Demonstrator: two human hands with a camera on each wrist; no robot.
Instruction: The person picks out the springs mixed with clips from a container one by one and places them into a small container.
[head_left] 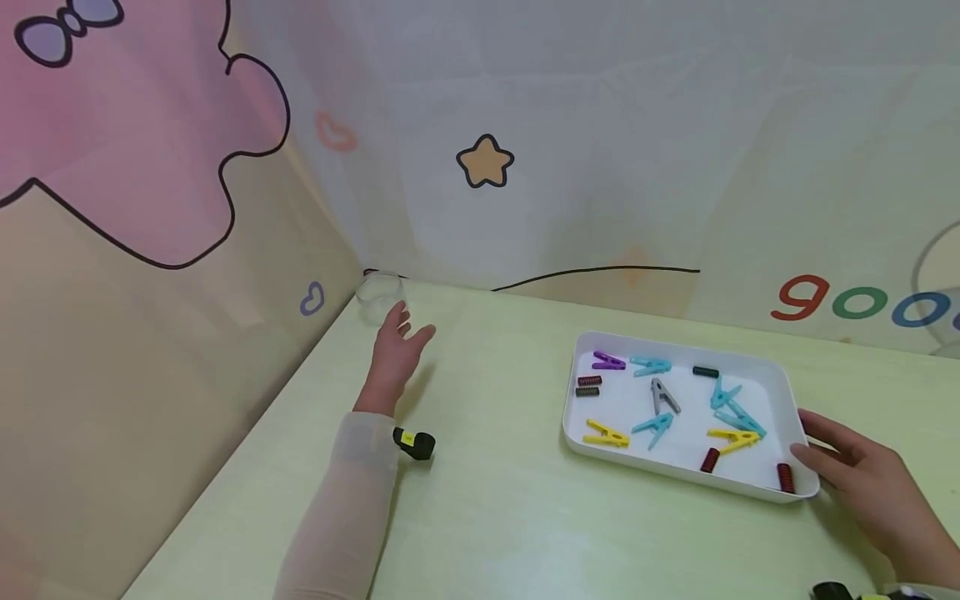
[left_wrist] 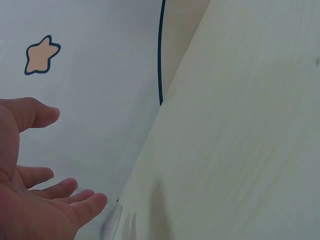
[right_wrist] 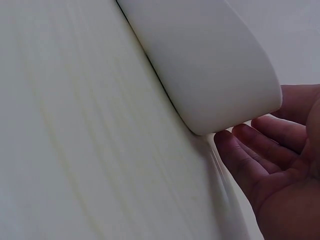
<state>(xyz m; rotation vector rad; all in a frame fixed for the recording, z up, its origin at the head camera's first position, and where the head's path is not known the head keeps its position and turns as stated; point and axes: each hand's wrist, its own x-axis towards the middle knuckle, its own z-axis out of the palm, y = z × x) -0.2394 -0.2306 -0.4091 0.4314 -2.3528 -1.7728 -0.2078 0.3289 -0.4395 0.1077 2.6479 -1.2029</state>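
Observation:
My left hand (head_left: pixel 393 354) reaches toward the far left corner of the table with fingers and thumb spread, holding nothing. Just past its fingertips is a clear round container (head_left: pixel 380 293); whether they touch cannot be told. At the right, my right hand (head_left: pixel 870 479) holds the near right end of a white tray (head_left: pixel 675 482), thumb at the rim and fingers against the outer wall. In the tray lie a purple clip (head_left: pixel 609 361), a grey clip (head_left: pixel 663 396), several light blue clips (head_left: pixel 651 366), two yellow clips (head_left: pixel 606 434) and several dark red or dark coil springs (head_left: pixel 709 460).
A pale green-yellow table (head_left: pixel 495 467) runs back to a printed cloth wall (head_left: pixel 570 167). Another cloth wall (head_left: pixel 150 350) borders the table's left edge. A black wrist device (head_left: pixel 414 443) sits on the left sleeve.

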